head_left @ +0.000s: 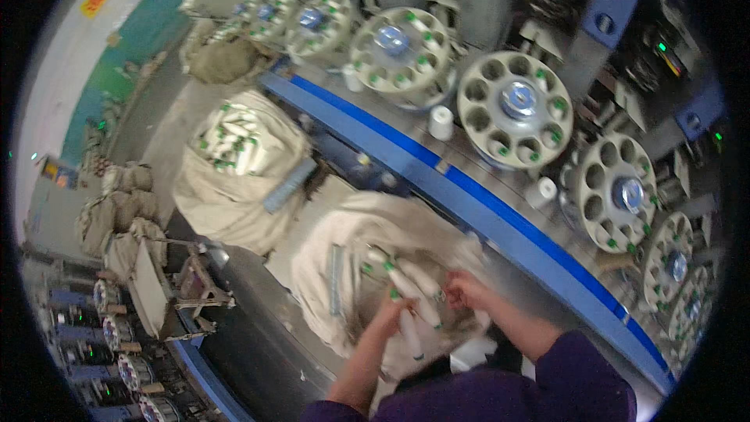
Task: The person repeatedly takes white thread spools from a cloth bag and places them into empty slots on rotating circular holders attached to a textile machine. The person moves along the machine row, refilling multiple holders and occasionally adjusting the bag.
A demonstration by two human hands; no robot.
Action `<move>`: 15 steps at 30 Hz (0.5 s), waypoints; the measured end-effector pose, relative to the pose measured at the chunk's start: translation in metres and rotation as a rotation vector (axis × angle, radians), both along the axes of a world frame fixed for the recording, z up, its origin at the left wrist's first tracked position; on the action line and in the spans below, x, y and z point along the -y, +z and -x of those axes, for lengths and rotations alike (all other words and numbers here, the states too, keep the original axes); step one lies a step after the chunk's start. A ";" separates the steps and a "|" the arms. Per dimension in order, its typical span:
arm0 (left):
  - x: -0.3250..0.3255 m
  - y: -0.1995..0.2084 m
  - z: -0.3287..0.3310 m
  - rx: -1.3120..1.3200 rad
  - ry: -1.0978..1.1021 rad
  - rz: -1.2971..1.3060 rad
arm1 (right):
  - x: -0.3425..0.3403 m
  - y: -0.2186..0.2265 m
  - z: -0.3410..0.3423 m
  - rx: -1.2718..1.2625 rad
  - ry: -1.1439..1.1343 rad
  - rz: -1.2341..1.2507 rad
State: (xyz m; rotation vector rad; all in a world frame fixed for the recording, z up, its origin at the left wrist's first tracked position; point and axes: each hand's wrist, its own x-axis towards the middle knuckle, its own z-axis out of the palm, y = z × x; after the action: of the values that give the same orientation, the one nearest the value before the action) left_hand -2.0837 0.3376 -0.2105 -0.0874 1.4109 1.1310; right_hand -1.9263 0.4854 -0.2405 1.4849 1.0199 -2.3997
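Over a large cream cloth sack (312,254), my left hand (386,316) is closed around several white yarn bobbins (422,306) with green ends. They fan out from it, some toward the sack's inside and one down toward my body. My right hand (466,292) is just right of them, its fingers curled together beside the end of one bobbin. Whatever is between those fingers, if anything, is too small and blurred to make out. Deeper in the sack, green bobbin ends (367,268) show, partly hidden by the held ones.
A second cloth sack (234,215), full of white bobbins (238,139), stands to the far left. Along the right runs a machine with a blue rail (500,198) and round bobbin magazines (516,109). White yarn cones (441,123) stand behind the rail. A metal cart (152,289) is at left.
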 end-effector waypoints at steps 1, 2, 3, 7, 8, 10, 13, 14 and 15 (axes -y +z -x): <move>-0.003 0.010 0.002 0.050 0.008 -0.007 | -0.003 0.010 -0.010 0.025 -0.158 0.071; -0.006 0.020 0.005 0.096 0.036 -0.071 | -0.007 0.019 -0.016 -0.018 -0.158 -0.062; -0.006 0.028 0.008 0.150 0.052 0.011 | -0.008 0.026 -0.021 -0.029 -0.164 -0.159; 0.004 0.052 0.023 0.229 0.105 0.001 | -0.002 0.033 -0.008 0.129 0.364 -0.864; 0.009 0.054 0.024 0.221 0.083 -0.036 | 0.002 0.029 0.001 0.213 0.450 -0.986; 0.021 0.055 0.025 0.183 0.062 -0.036 | 0.010 0.016 0.028 0.343 0.629 -1.222; 0.041 0.047 0.025 0.079 0.156 -0.109 | 0.021 -0.006 0.069 0.177 0.769 -1.497; 0.049 0.044 0.025 0.057 0.198 -0.152 | 0.024 -0.012 0.078 0.117 0.818 -1.650; 0.056 0.039 0.027 0.025 0.220 -0.096 | 0.026 -0.017 0.086 0.209 0.866 -1.594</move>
State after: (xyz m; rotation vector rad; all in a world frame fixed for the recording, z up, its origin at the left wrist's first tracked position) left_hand -2.1109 0.2821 -0.1715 -0.1918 1.3461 1.3721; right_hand -2.0125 0.4596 -0.2571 0.9095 2.8855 -0.5616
